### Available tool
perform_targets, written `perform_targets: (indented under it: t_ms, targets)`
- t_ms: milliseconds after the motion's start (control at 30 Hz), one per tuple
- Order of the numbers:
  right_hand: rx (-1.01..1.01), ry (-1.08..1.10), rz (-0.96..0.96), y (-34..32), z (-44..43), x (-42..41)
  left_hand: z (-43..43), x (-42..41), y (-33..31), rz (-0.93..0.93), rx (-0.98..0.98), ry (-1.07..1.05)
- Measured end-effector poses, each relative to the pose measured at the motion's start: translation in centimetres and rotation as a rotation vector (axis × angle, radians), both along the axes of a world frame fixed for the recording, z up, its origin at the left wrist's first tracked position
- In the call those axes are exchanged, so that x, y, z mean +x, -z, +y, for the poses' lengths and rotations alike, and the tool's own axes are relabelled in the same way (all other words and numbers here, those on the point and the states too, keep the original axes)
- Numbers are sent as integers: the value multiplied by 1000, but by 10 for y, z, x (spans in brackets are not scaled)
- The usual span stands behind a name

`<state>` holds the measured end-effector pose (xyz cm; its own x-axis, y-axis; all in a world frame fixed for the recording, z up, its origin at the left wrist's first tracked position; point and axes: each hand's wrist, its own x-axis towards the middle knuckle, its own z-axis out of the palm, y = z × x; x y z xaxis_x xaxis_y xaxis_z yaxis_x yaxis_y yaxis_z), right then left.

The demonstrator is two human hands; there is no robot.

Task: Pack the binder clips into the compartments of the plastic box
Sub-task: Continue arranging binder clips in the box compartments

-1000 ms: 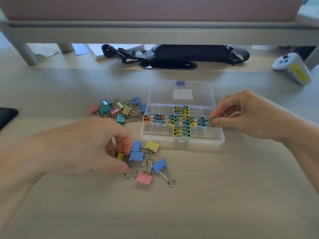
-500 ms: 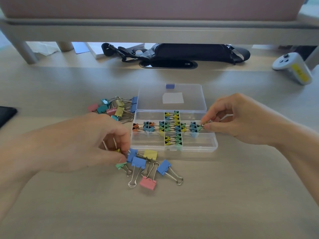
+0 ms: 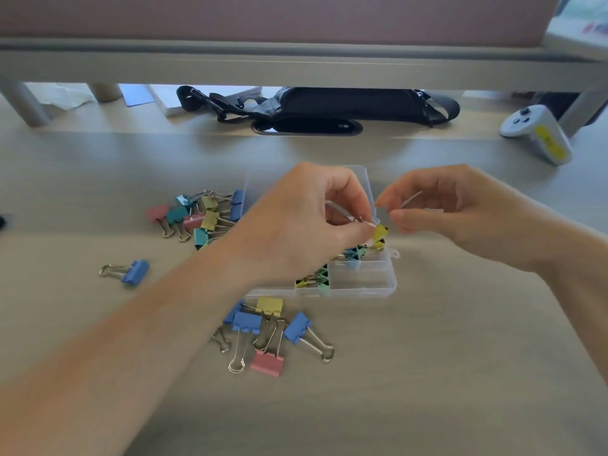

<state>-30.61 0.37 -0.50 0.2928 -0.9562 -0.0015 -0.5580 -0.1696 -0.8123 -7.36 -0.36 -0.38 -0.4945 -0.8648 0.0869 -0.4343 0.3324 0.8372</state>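
In the head view, a small yellow binder clip (image 3: 380, 232) is pinched by its wire handle between the thumb and fingertips of the left hand (image 3: 306, 222). It is held just above the right-hand compartments of the clear plastic box (image 3: 378, 288). The right hand (image 3: 460, 215) is held close beside it, thumb and forefinger curled towards the clip. Whether anything is gripped there cannot be told, as the fingers are blurred. Small clips (image 3: 316, 278) are seen in the middle compartments. Larger loose clips (image 3: 268, 327) lie on the desk (image 3: 460, 357) before the box, and another heap (image 3: 200, 215) lies to its left. The held clip is judged light, stiff and springy, with a smooth painted body liable to slip. As the wire loops swing, it is best taken across the body's flat sides.
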Motion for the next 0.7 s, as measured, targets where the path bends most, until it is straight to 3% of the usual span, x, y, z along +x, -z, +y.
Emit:
perform_targets:
  t_ms: [233,433,700]
  targets:
    - [20,-138,-109,-3,3,3,2,-9,10,-24,-48,-71]
    - [-28,-131,42,1,4,3,7,-9,11,-220,-188,-97]
    - [-94,-113,164,-1,6,7,6,-12,15,-335,-303,-87]
